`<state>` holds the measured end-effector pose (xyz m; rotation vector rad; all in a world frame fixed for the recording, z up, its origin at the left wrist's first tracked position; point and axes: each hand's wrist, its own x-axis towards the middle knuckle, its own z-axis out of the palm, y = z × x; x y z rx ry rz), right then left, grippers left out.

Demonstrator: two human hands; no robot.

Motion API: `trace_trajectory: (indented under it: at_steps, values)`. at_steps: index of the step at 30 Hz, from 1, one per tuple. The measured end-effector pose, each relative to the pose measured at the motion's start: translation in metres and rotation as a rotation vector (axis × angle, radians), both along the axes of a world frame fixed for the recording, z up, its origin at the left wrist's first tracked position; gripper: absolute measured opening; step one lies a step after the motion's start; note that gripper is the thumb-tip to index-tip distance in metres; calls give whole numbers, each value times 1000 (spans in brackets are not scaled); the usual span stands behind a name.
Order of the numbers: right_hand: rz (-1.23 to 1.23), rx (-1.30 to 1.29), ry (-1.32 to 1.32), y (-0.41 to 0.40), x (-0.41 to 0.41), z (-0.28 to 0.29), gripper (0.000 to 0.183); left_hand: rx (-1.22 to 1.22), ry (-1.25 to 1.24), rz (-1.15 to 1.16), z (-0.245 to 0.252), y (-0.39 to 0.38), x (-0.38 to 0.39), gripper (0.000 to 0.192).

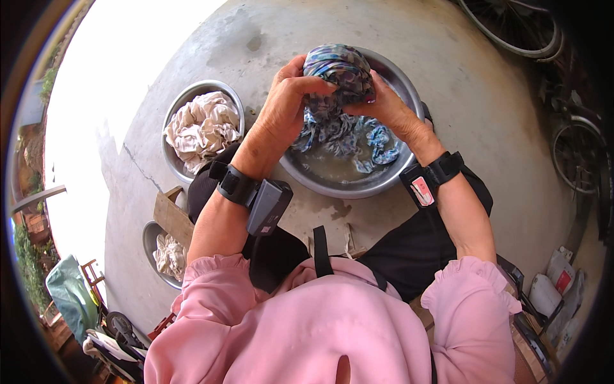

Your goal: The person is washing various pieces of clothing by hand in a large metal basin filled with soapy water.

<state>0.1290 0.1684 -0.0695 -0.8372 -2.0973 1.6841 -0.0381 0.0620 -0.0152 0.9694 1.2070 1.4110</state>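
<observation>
Both hands hold one bunched, wet-looking patterned cloth (338, 62) in blue, purple and grey above a large metal basin (331, 189). My left hand (292, 93) grips its left side, thumb laid across the front. On the right side, my right hand (388, 103) clasps the bundle from beside and below. The cloth's lower part hangs into the basin. Cloudy grey-brown water (331, 168) with some foam at its edge lies there. A twisted blue-and-white patterned portion of fabric (381, 144) rests in the water; whether it joins the held bundle I cannot tell.
Left of the basin stands a metal bowl (168, 156) heaped with cream cloth (204, 127). Nearer me, another metal bowl (152, 249) holds pale cloth (170, 257) beside a wooden stool (172, 216). Bicycle wheels (578, 153) line the right side. Wet patches mark the concrete floor (268, 24).
</observation>
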Motion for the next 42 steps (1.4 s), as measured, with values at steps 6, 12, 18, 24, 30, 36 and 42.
trace_trajectory:
  at_steps: [6,12,18,24,30,36,42]
  values:
    - [-149,-990,310,-4,13,-6,60,-63,-534,29,0,2,4,45]
    - [-149,-1182,383,-4,13,-4,51,-91,-40,-214,4,-2,21,44]
    - [-482,-1100,457,-4,6,16,19,-409,27,-154,-33,-13,12,43]
    - [-558,-993,570,-17,-10,15,20,-721,66,3,-80,-29,14,66]
    - [-517,-710,450,-39,-11,35,47,-528,-868,130,-66,7,37,72]
    - [-460,37,195,-100,-11,20,49,-558,-796,196,-67,17,22,67]
    - [-528,298,85,-91,-35,-2,33,-475,-1009,19,-76,15,24,53]
